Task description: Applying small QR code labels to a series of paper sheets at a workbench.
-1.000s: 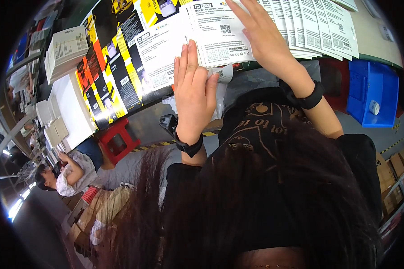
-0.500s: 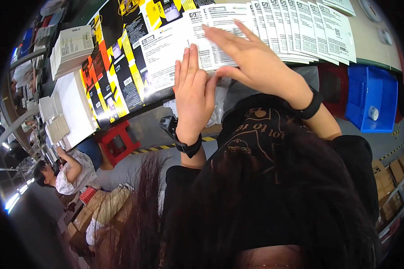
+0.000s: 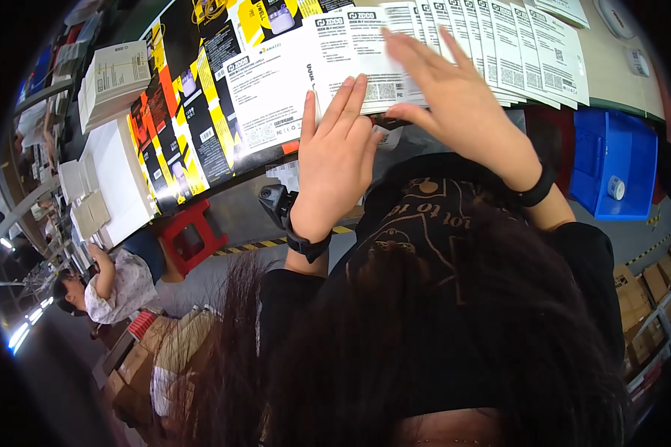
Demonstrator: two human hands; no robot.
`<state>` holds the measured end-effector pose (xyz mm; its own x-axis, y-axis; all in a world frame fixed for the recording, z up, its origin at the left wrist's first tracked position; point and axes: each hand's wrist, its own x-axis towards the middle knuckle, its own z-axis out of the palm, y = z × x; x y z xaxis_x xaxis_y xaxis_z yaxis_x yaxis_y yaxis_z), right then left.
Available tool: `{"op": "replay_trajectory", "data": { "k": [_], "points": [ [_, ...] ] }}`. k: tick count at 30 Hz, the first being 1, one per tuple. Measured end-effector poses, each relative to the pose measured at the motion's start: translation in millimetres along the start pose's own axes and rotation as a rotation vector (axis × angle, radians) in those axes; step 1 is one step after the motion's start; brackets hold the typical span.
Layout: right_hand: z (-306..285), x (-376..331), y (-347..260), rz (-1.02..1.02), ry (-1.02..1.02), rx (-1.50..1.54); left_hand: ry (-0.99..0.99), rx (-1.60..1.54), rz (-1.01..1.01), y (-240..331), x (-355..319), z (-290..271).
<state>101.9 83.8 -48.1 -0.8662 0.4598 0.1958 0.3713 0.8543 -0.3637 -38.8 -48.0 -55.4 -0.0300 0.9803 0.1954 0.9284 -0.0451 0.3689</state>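
My left hand (image 3: 334, 164) lies with its fingers stretched out, the tips on the lower part of a white printed sheet (image 3: 335, 48). Another white printed sheet (image 3: 265, 93) lies just left of those fingertips. To the right, my right hand (image 3: 458, 112) is spread over more printed sheets, thumb apart and fingertips a little blurred. Beyond it, a fanned row of overlapping white printed sheets (image 3: 540, 56) runs along the table. I see nothing gripped in either hand.
Black and yellow printed sheeting (image 3: 209, 100) covers the table at left. Stacked white printed pieces (image 3: 115, 71) stand at its far left. A blue bin (image 3: 634, 156) holding a small white roll (image 3: 616, 188) is at right, a red stool (image 3: 190, 238) below. A co-worker (image 3: 123, 287) sits lower left.
Both hands have shifted to the right across the sheets. The sheet at the left now shows its lower right corner, and the one beside it shows more of its print.
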Motion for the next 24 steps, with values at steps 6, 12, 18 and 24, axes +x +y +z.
{"op": "replay_trajectory", "data": {
  "k": [6, 12, 18, 24],
  "points": [
    [-20.3, -14.4, 21.4, 0.049, -0.042, -0.143, 0.001, -0.037, -0.021, 3.7, 1.7, -3.5],
    [-27.2, -16.5, 17.7, 0.14, 0.082, 0.537, 0.156, -0.316, -0.038, 6.6, 5.0, -10.7],
    [-21.1, -10.2, 7.1, 0.273, -0.101, 1.099, 0.298, -0.697, -0.084, 12.1, 12.4, -13.2],
    [-26.2, -3.3, 12.9, 0.115, 0.186, 1.021, 0.329, -0.693, -0.115, 10.6, 16.7, -5.9]
  ]
}}
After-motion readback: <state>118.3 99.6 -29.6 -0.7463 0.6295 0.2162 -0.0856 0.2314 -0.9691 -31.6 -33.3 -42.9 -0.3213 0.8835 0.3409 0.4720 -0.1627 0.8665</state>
